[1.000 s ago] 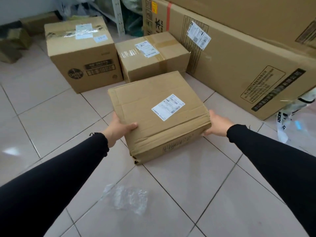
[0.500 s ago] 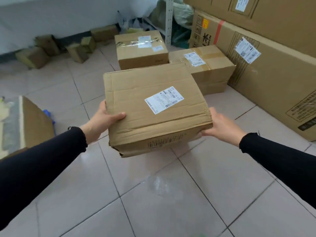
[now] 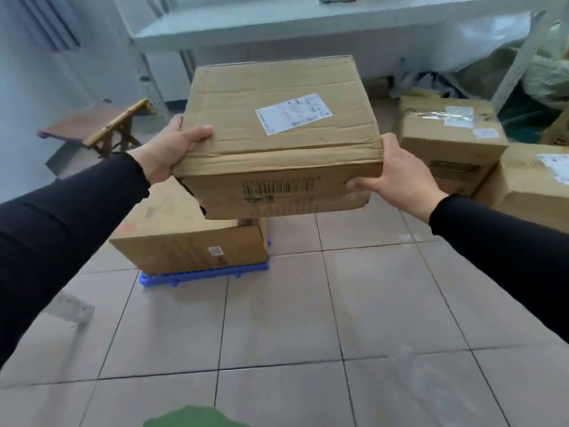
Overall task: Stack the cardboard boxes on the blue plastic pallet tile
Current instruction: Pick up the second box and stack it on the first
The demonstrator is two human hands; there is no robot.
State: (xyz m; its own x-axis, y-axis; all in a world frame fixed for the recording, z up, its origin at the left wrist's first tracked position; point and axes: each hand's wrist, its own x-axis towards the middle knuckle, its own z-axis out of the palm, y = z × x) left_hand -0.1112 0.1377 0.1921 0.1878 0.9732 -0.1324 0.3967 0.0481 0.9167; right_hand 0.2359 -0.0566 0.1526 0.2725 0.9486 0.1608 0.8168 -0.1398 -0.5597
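Observation:
I hold a creased cardboard box (image 3: 277,131) with a white label on top, raised in the air at chest height. My left hand (image 3: 171,149) grips its left edge, thumb on top. My right hand (image 3: 394,171) grips its right front corner. Below and behind the held box, another cardboard box (image 3: 187,241) rests on the blue plastic pallet tile (image 3: 197,276) on the floor; the held box hides part of its top. The held box hangs above it, not touching.
Two more cardboard boxes stand at the right, one taped (image 3: 446,143) and one with a label (image 3: 529,186). A small wooden folding stool (image 3: 101,124) stands at the left. A white shelf unit (image 3: 277,29) runs along the back. Tiled floor lies in front.
The box has been lifted higher and carried to the left. The view has swung left, so the pallet tile with its box and the stool have come into sight.

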